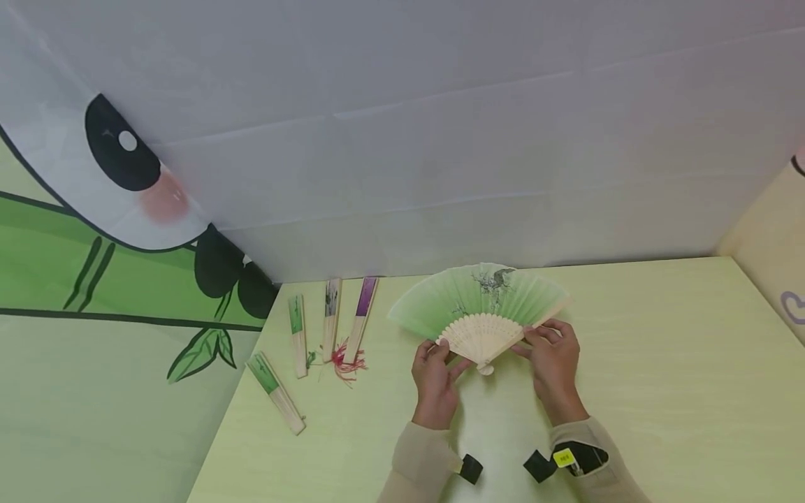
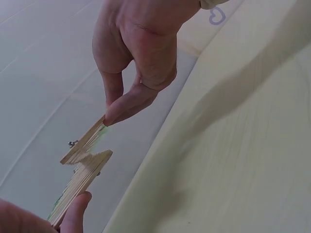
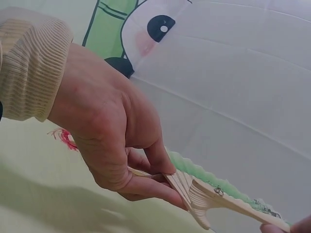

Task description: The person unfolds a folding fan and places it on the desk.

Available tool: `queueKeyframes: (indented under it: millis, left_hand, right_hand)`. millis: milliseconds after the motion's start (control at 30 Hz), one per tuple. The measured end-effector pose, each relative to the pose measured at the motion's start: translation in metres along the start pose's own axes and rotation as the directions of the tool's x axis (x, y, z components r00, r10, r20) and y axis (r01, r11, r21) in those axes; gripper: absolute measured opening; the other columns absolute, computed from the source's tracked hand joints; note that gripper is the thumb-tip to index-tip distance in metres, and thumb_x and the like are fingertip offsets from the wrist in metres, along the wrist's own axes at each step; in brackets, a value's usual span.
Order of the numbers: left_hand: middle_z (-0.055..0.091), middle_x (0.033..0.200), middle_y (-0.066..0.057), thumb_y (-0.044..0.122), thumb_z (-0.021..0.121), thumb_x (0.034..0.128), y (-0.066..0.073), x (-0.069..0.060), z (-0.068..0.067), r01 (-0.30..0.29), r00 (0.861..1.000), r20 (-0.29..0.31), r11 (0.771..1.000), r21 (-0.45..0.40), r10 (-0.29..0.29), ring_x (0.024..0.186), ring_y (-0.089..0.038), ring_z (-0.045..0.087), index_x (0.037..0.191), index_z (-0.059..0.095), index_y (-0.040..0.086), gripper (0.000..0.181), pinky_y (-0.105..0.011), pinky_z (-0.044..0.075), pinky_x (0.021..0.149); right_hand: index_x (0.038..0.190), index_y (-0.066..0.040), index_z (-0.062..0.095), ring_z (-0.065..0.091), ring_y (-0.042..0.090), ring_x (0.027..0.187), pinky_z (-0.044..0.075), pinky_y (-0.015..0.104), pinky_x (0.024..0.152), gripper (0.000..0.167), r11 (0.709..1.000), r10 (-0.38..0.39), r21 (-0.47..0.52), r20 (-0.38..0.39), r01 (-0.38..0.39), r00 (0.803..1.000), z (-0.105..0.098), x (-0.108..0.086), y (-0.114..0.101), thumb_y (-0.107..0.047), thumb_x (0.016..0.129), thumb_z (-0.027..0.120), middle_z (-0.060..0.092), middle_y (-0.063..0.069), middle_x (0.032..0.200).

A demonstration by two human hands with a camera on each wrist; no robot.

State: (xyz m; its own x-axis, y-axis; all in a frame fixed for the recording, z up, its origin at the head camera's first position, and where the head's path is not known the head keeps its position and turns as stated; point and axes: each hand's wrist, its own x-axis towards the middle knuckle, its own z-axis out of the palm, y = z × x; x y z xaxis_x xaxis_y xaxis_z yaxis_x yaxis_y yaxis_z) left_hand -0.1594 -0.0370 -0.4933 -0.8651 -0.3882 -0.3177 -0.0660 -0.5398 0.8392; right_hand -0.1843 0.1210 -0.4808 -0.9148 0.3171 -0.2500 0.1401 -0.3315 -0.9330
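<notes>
A folding fan [image 1: 487, 300], spread wide, is held up above the table with its pleated green leaf away from the person. Its leaf carries a dark branch print, and its pale ribs meet at a pivot at the bottom. The left hand [image 1: 435, 384] pinches the left outer rib between thumb and fingers. On the other side, the right hand [image 1: 556, 363] pinches the right outer rib. From the left wrist, the fan [image 2: 82, 179] appears nearly edge-on, with a small metal rivet at its pivot. The right wrist view shows the left hand [image 3: 112, 131] gripping the ribs.
Several folded fans lie at the table's left: a green fan [image 1: 297, 335], a grey-patterned fan [image 1: 330, 321], a purple fan [image 1: 361, 318] with red tassel threads [image 1: 347, 362] beside it, and another green fan [image 1: 277, 393] nearer the person. A pale curtain [image 1: 440, 140] hangs behind the table [image 1: 679, 377].
</notes>
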Motion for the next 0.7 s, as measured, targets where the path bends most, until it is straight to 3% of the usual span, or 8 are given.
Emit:
queueKeyframes:
  millis: [233, 467, 700]
  left_hand:
    - [0.057, 0.105, -0.01, 0.003, 0.052, 0.1091, -0.002, -0.004, 0.005, 0.003, 1.0, -0.021, 0.999, -0.044, -0.004, 0.093, -0.02, 0.063, 0.104, 0.049, 0.005, 0.006, -0.036, 0.065, 0.075]
    - [0.061, 0.105, -0.012, 0.001, 0.05, 0.1085, -0.005, -0.006, 0.01, 0.002, 0.998, -0.058, 0.994, -0.114, -0.009, 0.092, -0.019, 0.064, 0.111, 0.05, -0.002, 0.004, -0.039, 0.065, 0.078]
    - [0.062, 0.105, -0.012, 0.001, 0.049, 0.1093, -0.011, -0.01, 0.018, 0.002, 0.998, -0.056, 0.989, -0.146, -0.01, 0.094, -0.021, 0.064, 0.107, 0.047, -0.001, 0.004, -0.044, 0.064, 0.087]
  right_hand:
    - [0.119, -0.001, 0.045, 0.068, 0.006, 0.072, 0.063, 0.025, 0.063, 0.027, 1.0, 0.002, 0.029, -0.05, -0.001, 0.999, -0.003, 0.0, 0.001, 0.008, 0.101, 0.062, 0.055, 0.006, 0.092]
    - [0.115, -0.004, 0.043, 0.067, 0.007, 0.076, 0.063, 0.026, 0.064, 0.024, 0.998, -0.004, 0.066, -0.09, 0.01, 0.996, -0.005, -0.003, -0.001, 0.007, 0.102, 0.061, 0.052, 0.007, 0.094]
    - [0.112, -0.008, 0.042, 0.069, 0.008, 0.078, 0.063, 0.026, 0.065, 0.026, 0.992, -0.006, 0.122, -0.14, 0.024, 0.99, -0.01, -0.002, -0.003, 0.006, 0.102, 0.062, 0.052, 0.007, 0.094]
